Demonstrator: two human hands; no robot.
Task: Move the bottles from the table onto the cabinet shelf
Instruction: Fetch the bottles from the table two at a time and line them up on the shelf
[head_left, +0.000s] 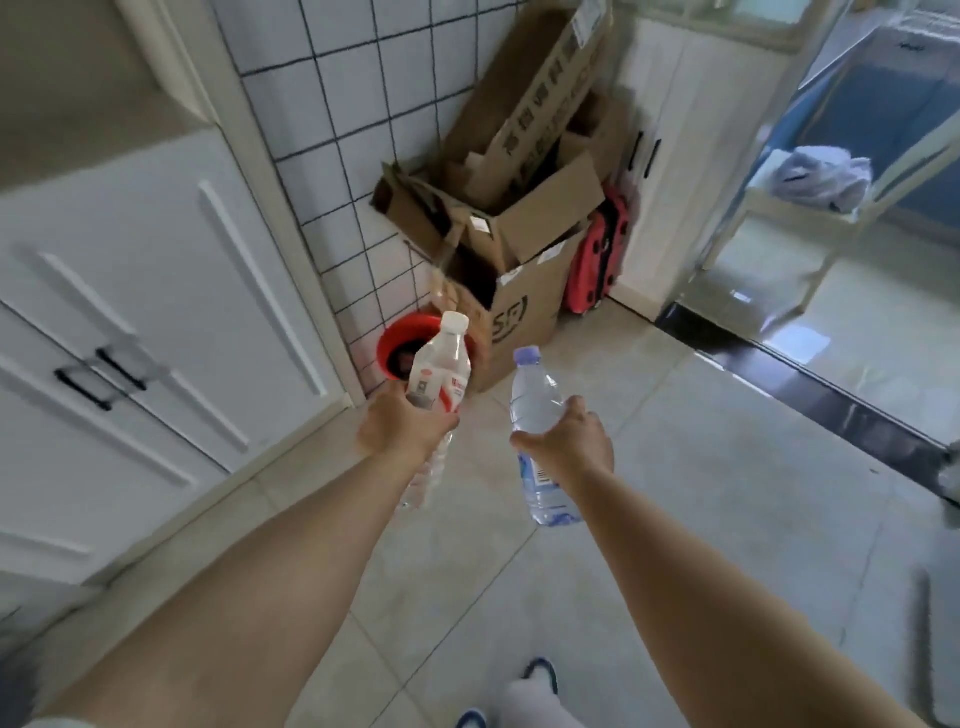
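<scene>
White cabinet doors (130, 322) left; tiled wall (353, 104); cardboard boxes (514, 218) cornered; pale floor tiles (727, 467).

Daylight entered through the glass door (857, 218); its floor glared, edges bowed, and everything was softly motion-blurred.

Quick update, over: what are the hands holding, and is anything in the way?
Left hand gripping white-capped bottle. Right hand gripping purple-capped bottle. Both carried above floor; cabinet doors at left shut. Cardboard boxes ahead in corner.
</scene>
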